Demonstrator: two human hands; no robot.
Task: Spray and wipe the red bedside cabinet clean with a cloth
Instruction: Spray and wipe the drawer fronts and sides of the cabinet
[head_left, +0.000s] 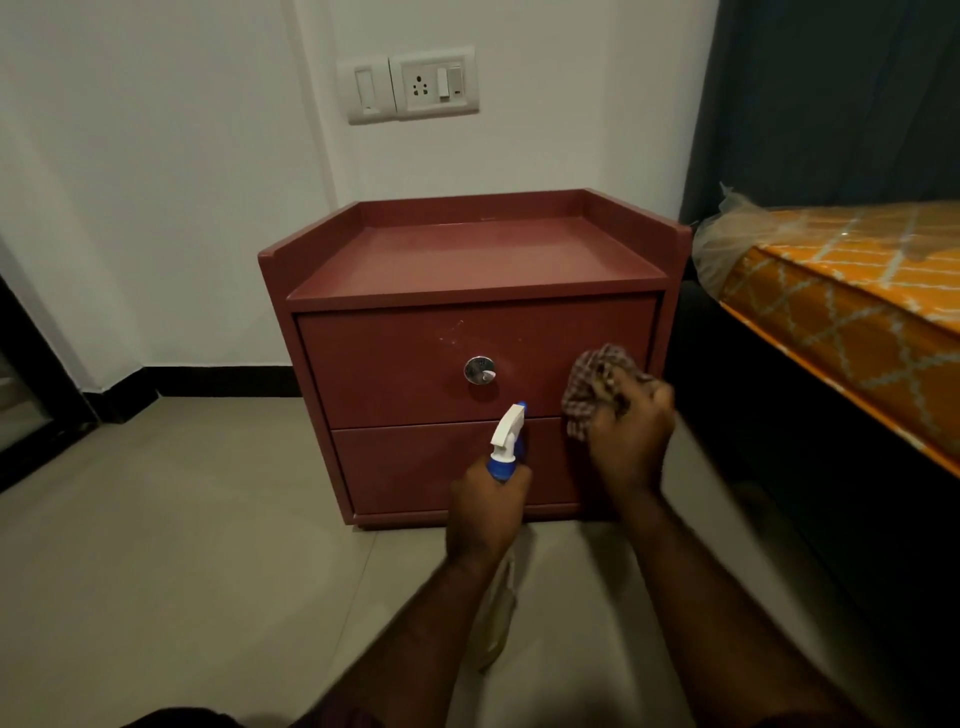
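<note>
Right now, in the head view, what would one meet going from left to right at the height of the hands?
Dark frame → left hand gripping the spray bottle → right hand holding the checked cloth → orange mattress. The red cabinet spans behind both hands, so it is left out.

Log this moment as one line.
left hand: grips spray bottle | right hand: holds checked cloth at upper drawer front | red cabinet: specks above knob

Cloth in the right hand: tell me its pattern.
The cloth is checked, dark red and white; the head view shows it.
</note>
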